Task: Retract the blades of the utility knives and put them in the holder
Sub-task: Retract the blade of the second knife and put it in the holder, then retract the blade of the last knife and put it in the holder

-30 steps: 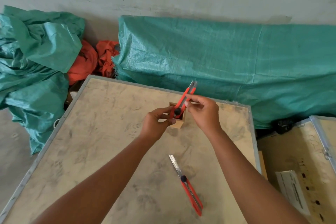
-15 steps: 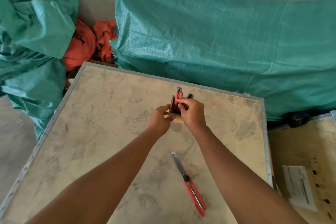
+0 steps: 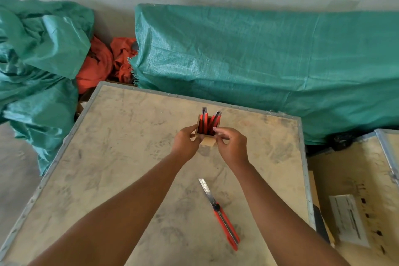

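Observation:
A small wooden holder stands on the far middle of the plywood crate top. Two red utility knives stand upright in it, their metal tips poking out and no blade showing. My left hand grips the holder's left side. My right hand hovers at its right front corner, fingers loosely apart and holding nothing. A third red utility knife lies flat nearer me, between my forearms, with its long blade extended and pointing away from me.
Green tarp-covered heaps and orange cloth lie beyond the crate's far edge. A second crate with a white paper label sits to the right, across a narrow gap.
My right hand lowered the red knife into the holder and let go of it. My left hand stayed on the holder. The camera view shifted slightly.

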{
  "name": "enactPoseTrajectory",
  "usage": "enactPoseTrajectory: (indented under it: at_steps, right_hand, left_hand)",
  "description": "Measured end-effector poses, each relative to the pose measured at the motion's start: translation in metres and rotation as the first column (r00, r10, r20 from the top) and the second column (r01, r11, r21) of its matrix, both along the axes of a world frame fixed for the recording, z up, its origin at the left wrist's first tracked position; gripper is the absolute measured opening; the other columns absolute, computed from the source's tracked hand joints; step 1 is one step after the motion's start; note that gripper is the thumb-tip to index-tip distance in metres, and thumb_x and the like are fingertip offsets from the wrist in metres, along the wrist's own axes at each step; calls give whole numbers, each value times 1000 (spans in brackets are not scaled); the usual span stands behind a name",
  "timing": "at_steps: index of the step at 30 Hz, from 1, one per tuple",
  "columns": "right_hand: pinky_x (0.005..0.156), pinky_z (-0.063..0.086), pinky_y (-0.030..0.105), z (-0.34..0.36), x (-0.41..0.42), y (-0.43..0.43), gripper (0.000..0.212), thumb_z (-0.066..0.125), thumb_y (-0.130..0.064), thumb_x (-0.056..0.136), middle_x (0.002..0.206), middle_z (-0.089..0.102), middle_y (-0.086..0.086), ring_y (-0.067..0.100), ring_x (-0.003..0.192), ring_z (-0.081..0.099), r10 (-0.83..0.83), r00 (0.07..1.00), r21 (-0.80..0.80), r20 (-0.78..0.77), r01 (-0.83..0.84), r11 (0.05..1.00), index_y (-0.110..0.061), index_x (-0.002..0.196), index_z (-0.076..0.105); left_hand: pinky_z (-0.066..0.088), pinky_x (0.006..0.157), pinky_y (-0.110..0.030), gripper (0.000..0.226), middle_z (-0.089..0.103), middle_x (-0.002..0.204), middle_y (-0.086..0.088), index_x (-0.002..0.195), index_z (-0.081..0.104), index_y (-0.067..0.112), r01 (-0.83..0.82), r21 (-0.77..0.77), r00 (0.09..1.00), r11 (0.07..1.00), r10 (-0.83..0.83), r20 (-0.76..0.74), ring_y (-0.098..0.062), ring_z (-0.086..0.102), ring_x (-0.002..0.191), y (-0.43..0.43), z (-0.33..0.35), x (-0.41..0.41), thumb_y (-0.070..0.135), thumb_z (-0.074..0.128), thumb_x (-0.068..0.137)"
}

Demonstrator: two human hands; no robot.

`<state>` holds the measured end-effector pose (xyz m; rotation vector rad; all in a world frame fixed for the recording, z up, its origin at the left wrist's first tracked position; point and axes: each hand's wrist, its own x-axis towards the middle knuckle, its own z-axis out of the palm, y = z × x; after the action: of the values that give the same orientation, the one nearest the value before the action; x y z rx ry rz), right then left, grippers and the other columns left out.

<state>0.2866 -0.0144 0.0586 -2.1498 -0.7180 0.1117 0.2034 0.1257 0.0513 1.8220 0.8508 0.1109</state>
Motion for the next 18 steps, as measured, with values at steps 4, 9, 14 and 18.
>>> enactPoseTrajectory:
  at_steps: [4, 9, 14, 18]
  right_hand:
    - [80, 52, 4, -7, -19, -46, 26, 74, 2, 87, 109, 79, 6, 18, 83, 75, 2, 990, -52, -140, -9, 999, -11, 109, 79]
    - [71, 46, -3, -25, -41, -96, 24, 75, -6, 90, 112, 78, 2, -2, 71, 66, 28, 938, -214, -346, -108, 971, -15, 111, 79]
    - [68, 42, -1, -47, -57, -124, 26, 72, -9, 91, 114, 76, 5, 3, 75, 66, 93, 895, -323, -435, -252, 912, -20, 114, 78]
    - [83, 49, 15, -54, -67, -128, 30, 68, -9, 94, 118, 76, 5, 12, 94, 68, 207, 862, -355, -463, -394, 847, -19, 121, 75]
  left_hand:
    - [56, 88, -35, 48, 63, 131, 4, 134, 56, 21, -64, 24, 998, 998, 64, -2, -13, 63, 110, -17, 4, -29, 24, 69, 88]
    - [55, 78, -28, 39, 66, 125, 7, 125, 63, 24, -94, -42, 993, 995, 90, -77, -14, 65, 103, -68, -14, -89, 25, 70, 87]
    - [51, 88, -29, 50, 61, 132, 0, 132, 58, 17, -103, -79, 966, 992, 81, -247, -17, 62, 109, -157, -52, -143, 22, 73, 85]
    - [50, 87, -26, 54, 55, 133, -4, 134, 56, 15, -123, -30, 947, 992, 108, -301, -19, 63, 101, -213, -70, -152, 22, 73, 83]
